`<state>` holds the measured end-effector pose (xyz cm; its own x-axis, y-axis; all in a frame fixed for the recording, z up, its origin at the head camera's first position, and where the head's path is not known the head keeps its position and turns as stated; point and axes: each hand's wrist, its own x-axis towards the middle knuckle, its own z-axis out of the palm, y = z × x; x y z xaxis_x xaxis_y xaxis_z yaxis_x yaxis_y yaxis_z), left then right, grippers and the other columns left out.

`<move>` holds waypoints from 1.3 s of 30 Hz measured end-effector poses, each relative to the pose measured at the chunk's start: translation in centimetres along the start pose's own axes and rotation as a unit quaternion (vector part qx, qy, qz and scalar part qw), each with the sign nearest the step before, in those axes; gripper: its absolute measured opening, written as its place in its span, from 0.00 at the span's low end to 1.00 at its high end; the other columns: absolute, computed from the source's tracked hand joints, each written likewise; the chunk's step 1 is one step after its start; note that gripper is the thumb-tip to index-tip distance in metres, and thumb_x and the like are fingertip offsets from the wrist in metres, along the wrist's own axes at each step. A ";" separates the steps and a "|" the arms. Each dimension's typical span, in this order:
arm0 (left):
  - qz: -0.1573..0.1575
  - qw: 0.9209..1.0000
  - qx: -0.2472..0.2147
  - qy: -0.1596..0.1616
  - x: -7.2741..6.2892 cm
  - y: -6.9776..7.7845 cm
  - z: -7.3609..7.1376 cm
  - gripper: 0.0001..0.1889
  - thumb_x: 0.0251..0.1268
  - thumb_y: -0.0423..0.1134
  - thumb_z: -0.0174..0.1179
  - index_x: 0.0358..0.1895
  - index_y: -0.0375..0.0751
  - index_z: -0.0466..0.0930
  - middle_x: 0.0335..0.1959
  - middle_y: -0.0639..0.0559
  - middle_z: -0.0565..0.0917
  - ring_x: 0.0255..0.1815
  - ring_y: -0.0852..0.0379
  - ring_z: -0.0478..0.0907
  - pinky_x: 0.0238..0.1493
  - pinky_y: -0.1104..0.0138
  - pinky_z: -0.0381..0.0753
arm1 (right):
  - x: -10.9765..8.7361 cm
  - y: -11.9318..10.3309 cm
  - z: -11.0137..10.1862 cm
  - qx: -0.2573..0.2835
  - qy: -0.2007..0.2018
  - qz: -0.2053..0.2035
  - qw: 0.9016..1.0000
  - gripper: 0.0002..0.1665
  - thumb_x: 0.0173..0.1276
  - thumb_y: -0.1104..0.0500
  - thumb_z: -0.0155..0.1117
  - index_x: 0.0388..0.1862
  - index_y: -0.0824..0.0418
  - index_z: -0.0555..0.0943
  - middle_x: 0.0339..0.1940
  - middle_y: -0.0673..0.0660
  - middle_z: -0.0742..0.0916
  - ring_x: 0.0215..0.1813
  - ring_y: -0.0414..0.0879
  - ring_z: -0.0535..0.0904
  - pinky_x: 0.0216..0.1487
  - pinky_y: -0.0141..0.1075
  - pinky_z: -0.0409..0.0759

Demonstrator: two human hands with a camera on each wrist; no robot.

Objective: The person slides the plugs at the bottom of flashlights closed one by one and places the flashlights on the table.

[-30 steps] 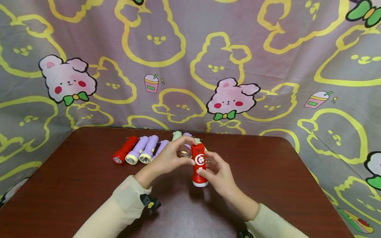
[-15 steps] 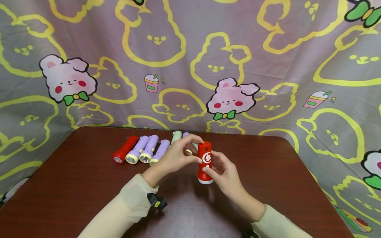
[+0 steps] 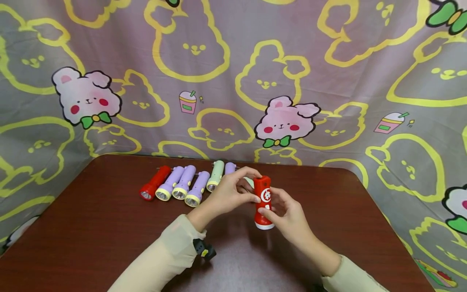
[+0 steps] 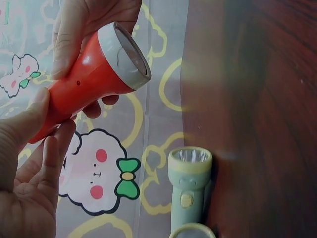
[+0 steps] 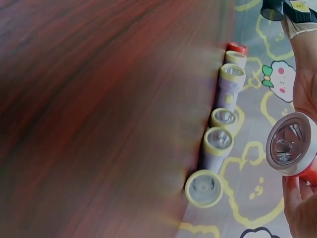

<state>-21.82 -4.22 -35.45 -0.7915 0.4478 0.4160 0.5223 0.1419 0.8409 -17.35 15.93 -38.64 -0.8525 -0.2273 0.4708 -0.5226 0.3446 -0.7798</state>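
A red flashlight (image 3: 263, 201) with a white lens rim is held upright above the brown table (image 3: 91, 227), lens end down. My left hand (image 3: 235, 194) pinches its upper body between thumb and forefinger. My right hand (image 3: 286, 211) grips the lower part, just above the rim. In the left wrist view the red flashlight (image 4: 89, 79) slants between my left hand (image 4: 25, 178) below and my right hand (image 4: 84, 25) above. The right wrist view looks into the flashlight's lens (image 5: 290, 144), with right fingers (image 5: 297, 208) beneath it.
Behind the hands, several flashlights lie in a row: a red one (image 3: 153, 188), purple ones (image 3: 183, 187) and a pale green one (image 3: 215, 181). The row of flashlights (image 5: 218, 141) also shows in the right wrist view. A cartoon-rabbit cloth (image 3: 233, 73) hangs round the table.
Both hands have carried the red flashlight a little to the right, still upright. The green flashlight and a purple one behind the left hand are now uncovered.
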 end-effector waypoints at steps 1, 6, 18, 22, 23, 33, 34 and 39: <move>-0.001 1.000 0.001 0.001 0.1 0.0 0.2 0.26 0.49 0.29 0.75 0.54 0.41 0.78 0.48 0.43 0.84 0.31 0.60 0.82 0.37 0.69 0.86 | 0.0 0.0 -0.2 -0.005 0.001 -0.001 1.000 0.29 0.55 0.68 0.76 0.57 0.65 0.78 0.36 0.58 0.89 0.39 0.35 0.83 0.43 0.29 0.84; -0.003 1.000 0.009 0.012 0.4 -0.1 1.0 0.26 0.48 0.30 0.76 0.54 0.42 0.79 0.46 0.45 0.85 0.31 0.62 0.82 0.37 0.68 0.86 | -0.2 0.0 -0.9 -0.034 0.007 -0.024 0.999 0.29 0.53 0.68 0.78 0.56 0.65 0.80 0.40 0.54 0.85 0.39 0.35 0.84 0.43 0.29 0.85; 0.000 0.999 0.021 0.025 0.9 0.2 2.6 0.24 0.51 0.31 0.75 0.53 0.41 0.80 0.46 0.44 0.88 0.33 0.60 0.85 0.40 0.68 0.86 | -0.7 0.0 -2.5 -0.079 0.009 -0.014 0.997 0.29 0.51 0.66 0.80 0.54 0.63 0.83 0.35 0.50 0.81 0.34 0.35 0.82 0.36 0.30 0.84; -0.010 1.000 0.021 0.021 1.2 0.2 3.4 0.23 0.52 0.32 0.75 0.53 0.42 0.80 0.46 0.45 0.88 0.33 0.61 0.84 0.39 0.71 0.85 | -0.9 0.0 -3.0 -0.076 0.010 -0.003 0.997 0.28 0.52 0.66 0.79 0.54 0.65 0.83 0.35 0.52 0.81 0.33 0.34 0.83 0.36 0.30 0.84; -0.011 0.999 0.023 0.020 1.2 0.2 3.6 0.23 0.52 0.32 0.75 0.53 0.42 0.80 0.46 0.46 0.88 0.33 0.62 0.84 0.38 0.72 0.85 | -1.0 0.0 -3.1 -0.075 0.011 -0.002 0.997 0.28 0.52 0.66 0.79 0.53 0.65 0.83 0.35 0.52 0.82 0.34 0.34 0.82 0.36 0.30 0.84; -0.028 0.999 0.022 0.011 2.5 0.1 5.9 0.23 0.52 0.33 0.75 0.52 0.45 0.79 0.43 0.47 0.88 0.30 0.67 0.80 0.36 0.74 0.84 | -2.0 0.3 -5.0 -0.085 0.019 0.051 0.995 0.30 0.52 0.68 0.78 0.56 0.69 0.81 0.37 0.58 0.86 0.33 0.33 0.82 0.35 0.28 0.83; -0.029 0.999 0.026 0.011 2.6 0.1 6.2 0.22 0.53 0.33 0.75 0.52 0.46 0.79 0.43 0.47 0.88 0.30 0.68 0.80 0.36 0.75 0.83 | -2.0 0.4 -5.1 -0.084 0.019 0.059 0.995 0.30 0.53 0.69 0.77 0.56 0.69 0.80 0.37 0.59 0.86 0.33 0.32 0.83 0.35 0.27 0.83; -0.031 0.999 0.042 0.008 3.1 -0.2 7.4 0.23 0.53 0.34 0.74 0.53 0.47 0.79 0.42 0.48 0.88 0.29 0.69 0.80 0.34 0.78 0.82 | -2.4 0.9 -6.0 -0.078 0.019 0.089 0.993 0.30 0.54 0.69 0.76 0.57 0.70 0.78 0.37 0.59 0.87 0.33 0.33 0.83 0.35 0.26 0.83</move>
<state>-22.01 3.65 -36.93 -0.8273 0.4225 0.3701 0.4964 0.2418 0.8337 -15.90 22.22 -38.00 -0.9297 -0.1167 0.3493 -0.3576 0.5130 -0.7804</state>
